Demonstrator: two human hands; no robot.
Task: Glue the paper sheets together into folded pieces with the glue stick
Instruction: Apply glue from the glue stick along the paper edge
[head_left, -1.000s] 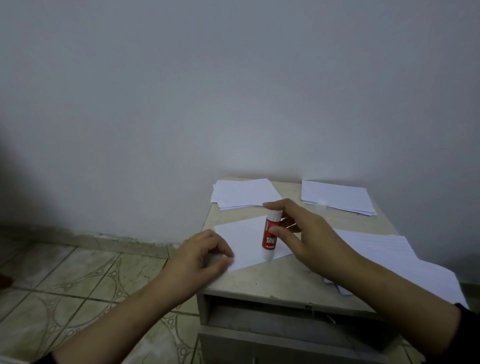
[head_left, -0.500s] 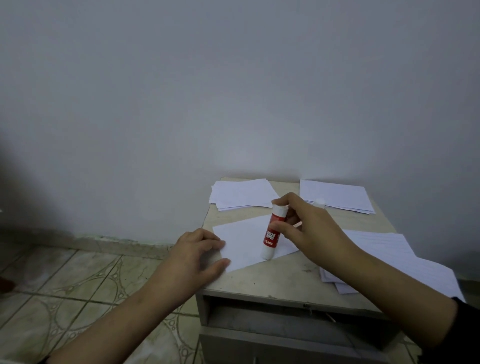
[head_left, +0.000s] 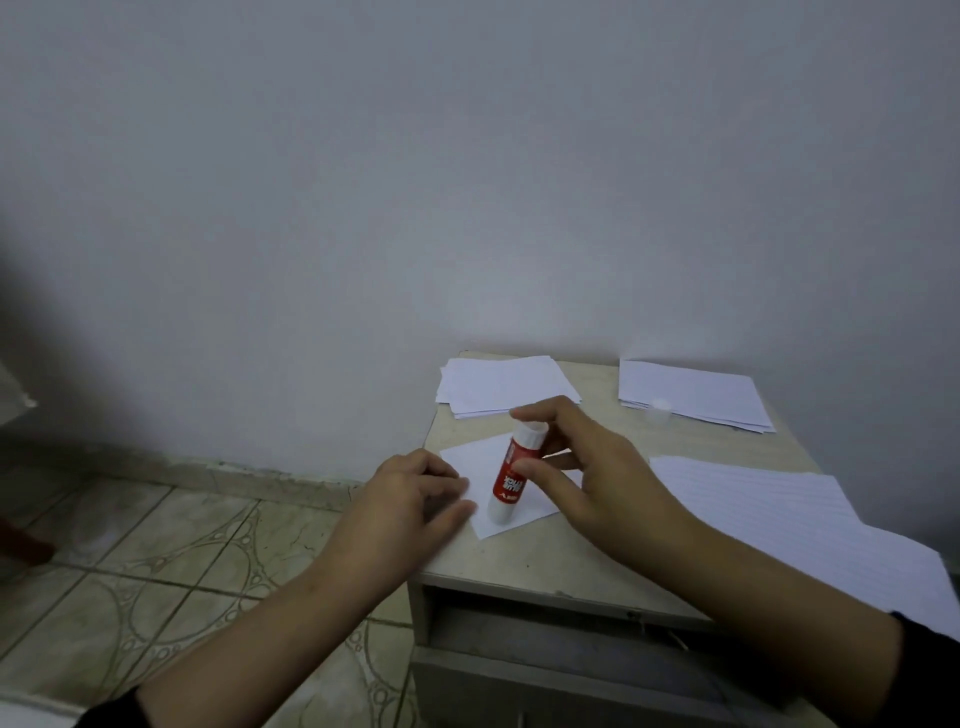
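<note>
Head view: I see my right hand (head_left: 597, 478) gripping the glue stick (head_left: 511, 475), tip down on the sheet (head_left: 480, 457). At nine o'clock, my left hand (head_left: 410, 499) presses that sheet, fingers maybe flat.

Sheet (head_left: 488, 462) near the table's (head_left: 561, 561) front-left corner, glue stick (head_left: 511, 475) on it, stacks behind left (head_left: 501, 384), behind right (head_left: 691, 392), right (head_left: 779, 514).

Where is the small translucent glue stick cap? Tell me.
The small translucent glue stick cap stands on the beige table toward its far right, at the near edge of the back-right paper stack.
</note>
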